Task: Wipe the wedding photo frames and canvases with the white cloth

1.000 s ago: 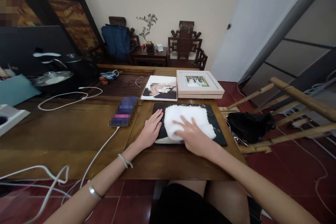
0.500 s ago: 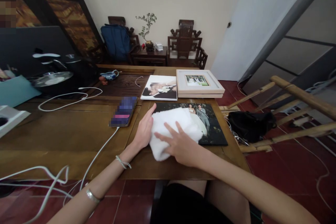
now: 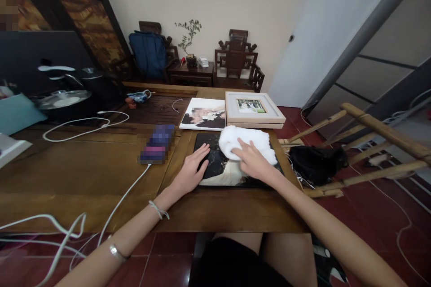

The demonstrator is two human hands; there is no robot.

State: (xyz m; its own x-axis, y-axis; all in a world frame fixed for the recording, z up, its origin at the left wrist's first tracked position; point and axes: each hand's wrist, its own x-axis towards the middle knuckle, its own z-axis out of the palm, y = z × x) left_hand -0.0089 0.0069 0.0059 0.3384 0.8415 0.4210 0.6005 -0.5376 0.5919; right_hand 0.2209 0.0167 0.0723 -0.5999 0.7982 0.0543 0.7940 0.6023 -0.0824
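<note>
Right hand (image 3: 253, 163) gripping cloth (image 3: 247, 141) on photo (image 3: 218, 168) near bench (image 3: 84, 166) front edge, left hand (image 3: 191, 170) open, flat on photo's left edge

no readable text, labels, brands, numbers or signs anywhere

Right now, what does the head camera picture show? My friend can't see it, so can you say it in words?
A person's right hand presses a white cloth on a dark photo print lying flat on a wooden table, while the left hand rests flat on the print's left edge. Beyond it lie another photo print and a framed photo.
</note>
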